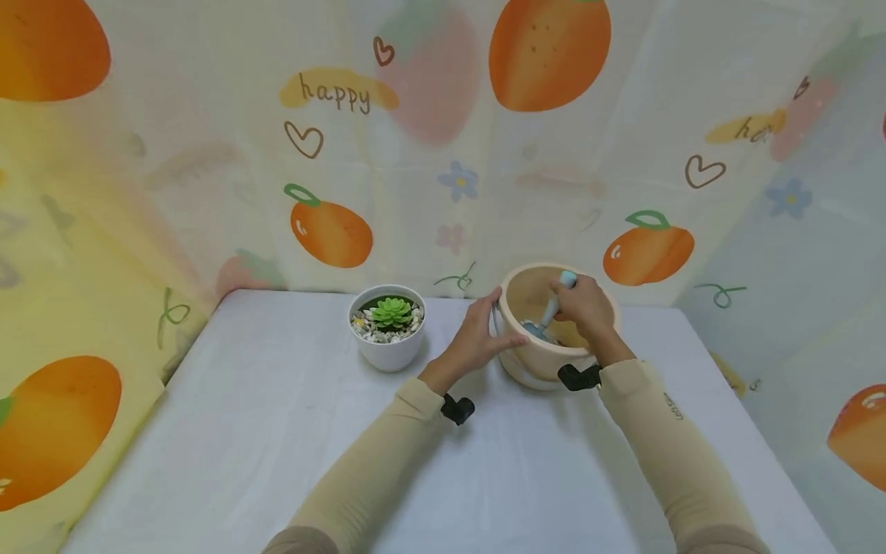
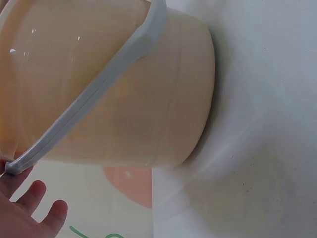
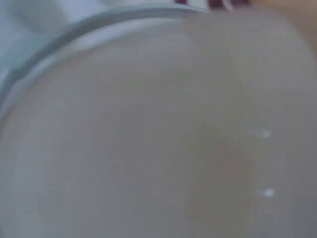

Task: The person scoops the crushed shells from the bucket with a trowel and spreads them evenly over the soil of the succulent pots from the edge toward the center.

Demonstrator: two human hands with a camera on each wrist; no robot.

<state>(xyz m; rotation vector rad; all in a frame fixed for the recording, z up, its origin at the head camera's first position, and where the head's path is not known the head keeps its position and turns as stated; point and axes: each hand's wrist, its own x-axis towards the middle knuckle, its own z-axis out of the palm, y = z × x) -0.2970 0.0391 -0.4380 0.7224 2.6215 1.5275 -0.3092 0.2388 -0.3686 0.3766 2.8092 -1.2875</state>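
Observation:
A beige bucket (image 1: 547, 358) with a grey handle (image 2: 94, 89) stands at the back right of the table. My left hand (image 1: 477, 335) braces its left side, thumb along the front rim and fingers spread; in the left wrist view one fingertip touches the handle's end. My right hand (image 1: 584, 308) grips the light blue handle of a small shovel (image 1: 550, 312) inside the bucket, its blade low by the inner wall. What lies at the bottom is mostly hidden. The bucket wall (image 3: 148, 129) fills the right wrist view, blurred.
Left of the bucket stands a white pot (image 1: 388, 355) with a green succulent (image 1: 391, 312) among pebbles. A white cloth covers the table (image 1: 291, 438). Behind it hangs a fruit-printed curtain (image 1: 415, 208), close to the bucket.

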